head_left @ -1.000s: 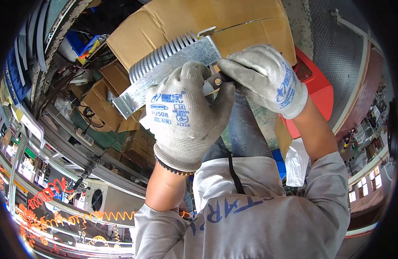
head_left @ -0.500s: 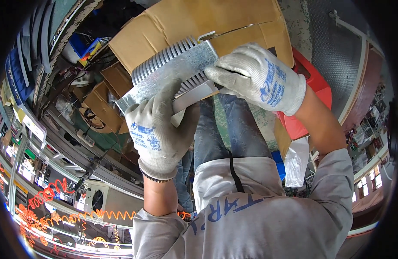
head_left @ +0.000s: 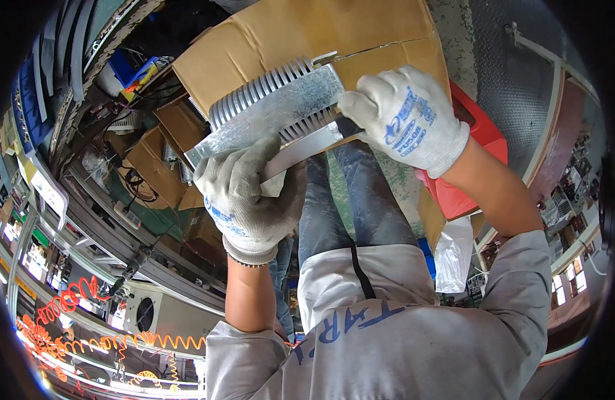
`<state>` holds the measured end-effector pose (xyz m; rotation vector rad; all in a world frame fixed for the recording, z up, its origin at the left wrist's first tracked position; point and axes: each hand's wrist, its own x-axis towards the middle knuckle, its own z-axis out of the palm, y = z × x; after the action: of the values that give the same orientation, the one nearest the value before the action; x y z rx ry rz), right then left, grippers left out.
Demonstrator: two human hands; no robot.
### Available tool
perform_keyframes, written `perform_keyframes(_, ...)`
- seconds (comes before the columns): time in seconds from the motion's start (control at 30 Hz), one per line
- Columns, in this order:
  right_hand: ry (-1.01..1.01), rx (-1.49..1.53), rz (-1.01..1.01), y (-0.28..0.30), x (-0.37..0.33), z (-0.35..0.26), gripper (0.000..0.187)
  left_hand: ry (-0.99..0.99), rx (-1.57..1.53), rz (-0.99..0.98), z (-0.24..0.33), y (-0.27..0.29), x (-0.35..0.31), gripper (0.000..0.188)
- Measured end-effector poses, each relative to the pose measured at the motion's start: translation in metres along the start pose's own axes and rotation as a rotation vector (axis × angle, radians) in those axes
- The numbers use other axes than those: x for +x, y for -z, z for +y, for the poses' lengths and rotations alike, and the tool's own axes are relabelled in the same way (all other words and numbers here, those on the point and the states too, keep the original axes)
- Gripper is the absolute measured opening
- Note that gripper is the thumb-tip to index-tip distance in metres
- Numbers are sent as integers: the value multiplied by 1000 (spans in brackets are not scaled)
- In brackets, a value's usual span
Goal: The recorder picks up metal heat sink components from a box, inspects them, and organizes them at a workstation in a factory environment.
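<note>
A silvery metal plate [head_left: 271,103] with a row of curved metal fins along it is held tilted in front of me. My left hand [head_left: 251,193], in a white knit glove with a grey palm, is closed around its lower left end. A flat pale grey strip [head_left: 304,152] with a tan edge at its right end runs from my left hand toward my right. My right hand [head_left: 407,120], gloved the same way, is closed at the strip's right end, just off the plate's corner. Its fingertips are partly hidden.
Beneath the part is a large brown cardboard sheet or box [head_left: 361,33]. A red bin [head_left: 477,150] stands to the right, with a clear plastic bag [head_left: 454,253] nearer me. Open cartons [head_left: 151,167] sit on the left, and orange coiled hoses [head_left: 74,300] hang at lower left.
My right hand has moved right, away from the plate's corner, and closed more tightly. The strip now stretches farther toward it. My left hand has turned slightly with the part.
</note>
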<state>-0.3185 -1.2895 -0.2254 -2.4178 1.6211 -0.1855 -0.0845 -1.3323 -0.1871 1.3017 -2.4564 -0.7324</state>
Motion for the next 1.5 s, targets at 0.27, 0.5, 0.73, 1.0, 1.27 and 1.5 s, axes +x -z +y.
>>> perform_keyframes(0.27,-87,88,-87,-8,9,-1,15,-14,-37,40,-5,-5,-1,56)
perform_keyframes(0.5,-54,-1,109,-7,19,-19,12,-16,-66,66,-7,-7,-3,59)
perform_keyframes(0.73,-83,-188,10,5,11,-3,6,6,-93,93,-10,-11,-1,60)
perform_keyframes(1.0,-57,-177,97,-4,16,-15,12,3,-89,69,-8,-8,5,60)
perform_keyframes(1.27,-113,-158,112,-10,20,-21,7,-16,-74,85,-3,-7,11,64)
perform_keyframes(1.5,-60,42,238,7,22,-45,20,7,-36,-3,3,-3,12,49)
